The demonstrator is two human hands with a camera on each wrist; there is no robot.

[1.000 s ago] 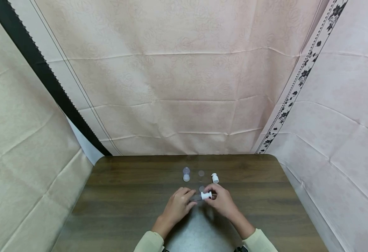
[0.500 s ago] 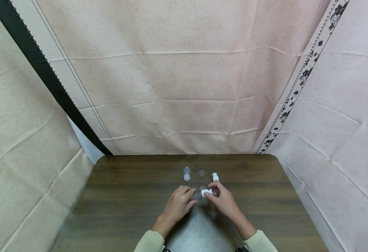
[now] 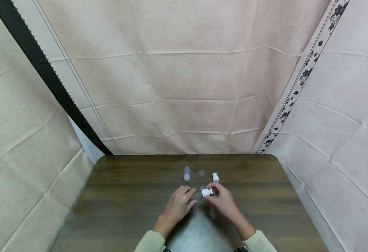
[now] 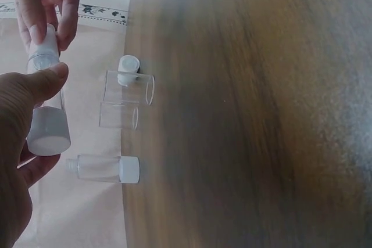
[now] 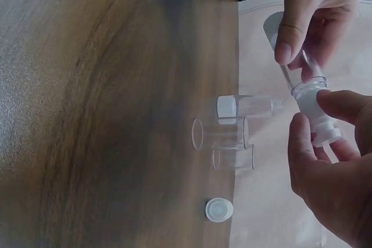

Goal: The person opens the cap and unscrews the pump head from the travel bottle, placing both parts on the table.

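Observation:
My left hand [image 3: 177,203] grips a clear bottle with a white base [image 4: 49,135], thumb on one side and fingers on the other. The bottle lies tilted in the air, its neck toward my right hand [image 3: 224,202]. Thumb and fingers of the right hand pinch a white pump head [image 5: 313,108] at the bottle's neck. In the right wrist view the pump's collar sits right at the neck. The left fingers hide part of the clear body.
On the wooden table [image 3: 124,196], beyond my hands, stand a second clear bottle with a white base [image 5: 247,107], two clear open cylinders [image 5: 224,133] and a separate white pump top [image 3: 215,177]. Cloth [image 3: 184,87] hangs behind the table's far edge.
The right thumb and fingers have shifted round the white pump head, the thumb moving across it and back. Bottle and pump sit slightly higher in view. The left hand keeps its grip.

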